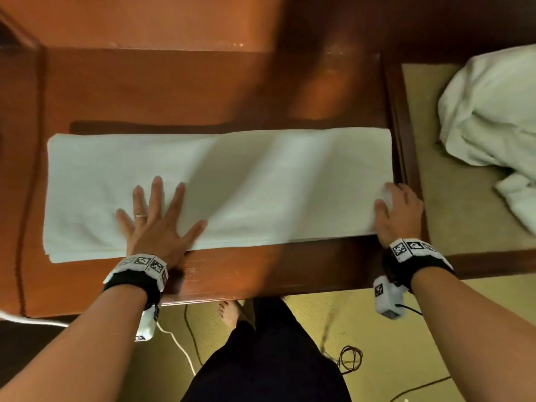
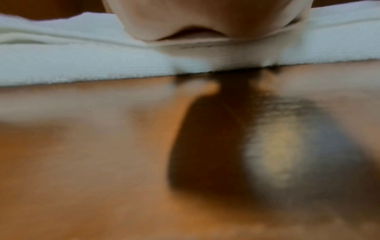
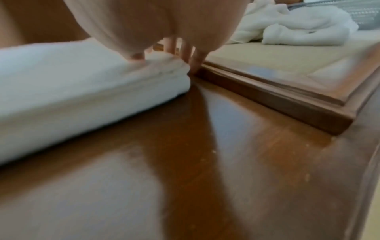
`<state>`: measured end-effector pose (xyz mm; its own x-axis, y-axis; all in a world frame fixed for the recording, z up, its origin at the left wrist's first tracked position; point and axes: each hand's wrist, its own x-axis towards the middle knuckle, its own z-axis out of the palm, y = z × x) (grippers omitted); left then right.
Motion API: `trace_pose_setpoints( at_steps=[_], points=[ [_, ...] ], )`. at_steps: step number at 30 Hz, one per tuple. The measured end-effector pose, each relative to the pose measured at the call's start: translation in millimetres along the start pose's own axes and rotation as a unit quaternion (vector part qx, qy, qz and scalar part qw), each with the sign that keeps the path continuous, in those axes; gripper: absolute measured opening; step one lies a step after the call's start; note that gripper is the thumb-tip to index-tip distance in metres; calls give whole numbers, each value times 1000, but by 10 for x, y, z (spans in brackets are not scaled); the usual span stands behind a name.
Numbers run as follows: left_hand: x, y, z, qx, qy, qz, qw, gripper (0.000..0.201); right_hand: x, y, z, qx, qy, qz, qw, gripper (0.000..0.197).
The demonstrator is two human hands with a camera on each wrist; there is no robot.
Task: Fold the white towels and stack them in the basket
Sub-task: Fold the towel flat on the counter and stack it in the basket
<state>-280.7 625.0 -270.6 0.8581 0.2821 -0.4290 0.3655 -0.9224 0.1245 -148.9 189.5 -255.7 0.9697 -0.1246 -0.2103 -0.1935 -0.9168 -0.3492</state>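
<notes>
**One grip pins the towel, the other takes its end**

Left hand [image 1: 156, 224] lies spread flat on the folded towel [image 1: 261, 181], I think to keep the layers from sliding on the smooth counter [image 1: 203, 91]. Right hand [image 1: 398, 213] pinches the towel's right end, probably to fold it across. More unfolded towels [image 1: 490, 111] wait to the right, before a mesh basket [image 3: 366, 13].

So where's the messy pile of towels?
In the head view, the crumpled towels lie at the far right on a tan mat, beyond the right hand gripping the folded towel's end.
</notes>
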Motion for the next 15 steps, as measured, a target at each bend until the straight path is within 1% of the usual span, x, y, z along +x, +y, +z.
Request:
trace_pose_setpoints(
  at_steps=[1, 3, 6, 8, 12, 15],
  points=[
    [-33, -48, -7, -2, -2, -7, 1000, 87, 1, -41, -10, 40, 9, 19, 999, 50],
    [-109, -172, -25, -6, -6, -16, 1000, 89, -41, -143, -4, 96, -14, 56, 994, 50],
    [-178, -301, -84, 16, -2, -17, 1000, 91, -117, -276, -13, 107, -46, 112, 987, 56],
    [-183, -304, -140, 27, 5, -10, 1000, 92, -126, -337, -35, 99, -81, 146, 981, 50],
    [-139, -265, -201, 38, 13, -11, 999, 95, -73, -388, -60, 93, -157, 174, 968, 41],
    [-95, -215, -249, 41, 28, -13, 999, 92, -41, -393, -80, 118, -179, 176, 961, 35]
  ],
)
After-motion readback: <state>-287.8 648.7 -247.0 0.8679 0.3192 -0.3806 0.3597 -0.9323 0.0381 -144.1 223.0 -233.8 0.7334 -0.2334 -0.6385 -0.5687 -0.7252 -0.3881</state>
